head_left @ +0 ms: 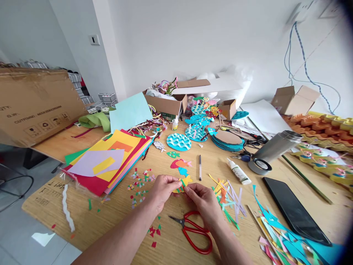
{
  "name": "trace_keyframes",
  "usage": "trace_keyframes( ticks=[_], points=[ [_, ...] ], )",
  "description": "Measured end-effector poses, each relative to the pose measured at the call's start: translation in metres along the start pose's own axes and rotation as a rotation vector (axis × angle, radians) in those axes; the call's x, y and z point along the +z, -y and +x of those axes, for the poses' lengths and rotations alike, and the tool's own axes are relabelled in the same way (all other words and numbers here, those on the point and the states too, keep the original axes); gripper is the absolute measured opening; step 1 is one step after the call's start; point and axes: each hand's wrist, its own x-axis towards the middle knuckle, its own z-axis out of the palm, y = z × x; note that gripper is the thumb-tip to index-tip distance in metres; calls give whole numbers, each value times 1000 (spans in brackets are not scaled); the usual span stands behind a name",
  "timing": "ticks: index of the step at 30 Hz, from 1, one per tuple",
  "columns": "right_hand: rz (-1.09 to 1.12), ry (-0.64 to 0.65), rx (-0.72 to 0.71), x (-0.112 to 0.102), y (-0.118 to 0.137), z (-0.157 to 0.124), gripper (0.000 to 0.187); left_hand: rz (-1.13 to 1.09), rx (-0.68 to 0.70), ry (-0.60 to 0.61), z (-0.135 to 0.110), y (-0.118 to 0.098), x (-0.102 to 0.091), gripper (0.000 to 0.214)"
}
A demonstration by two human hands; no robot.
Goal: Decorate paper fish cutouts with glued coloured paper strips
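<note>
The left hand [164,190] and the right hand [202,198] both pinch one small yellow paper fish [182,186] with green stripes. It is over the middle of the near part of the table [116,228]. The left thumb and fingers nip one side, and the right thumb and fingers nip the other. Maybe two hands hold it because paper is thin and bends, and this way the stripes stay flat. I can't tell if the fish touches the wood.

Both arms reach in from the near edge, wide apart, and the hands tip in to meet. The thumbs are on the near side; the other fingertips are mostly hidden.

Red scissors [182,222] lie just below the hands, tips to the left edge, perhaps so they are easy to grab. Little paper bits [153,244] sit left of them, and paper strips [223,191] lie to the right.

Past the hands, a blue fish [182,172], a red fish [174,163] and a green fish [173,154] make a line toward the far edge, maybe to keep them off the scraps. A pen [200,167] and a glue bottle [238,171] lie to their right. A stack of coloured paper [125,137] is by the left edge.
</note>
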Motion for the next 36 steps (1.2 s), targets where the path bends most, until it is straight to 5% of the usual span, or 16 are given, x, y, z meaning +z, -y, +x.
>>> trace_keyframes(
  ticks=[36],
  points=[
    [-1, -23, 0, 1, 5, -2, 44, -52, -12, 21, 1, 1, -1, 34]
  ],
)
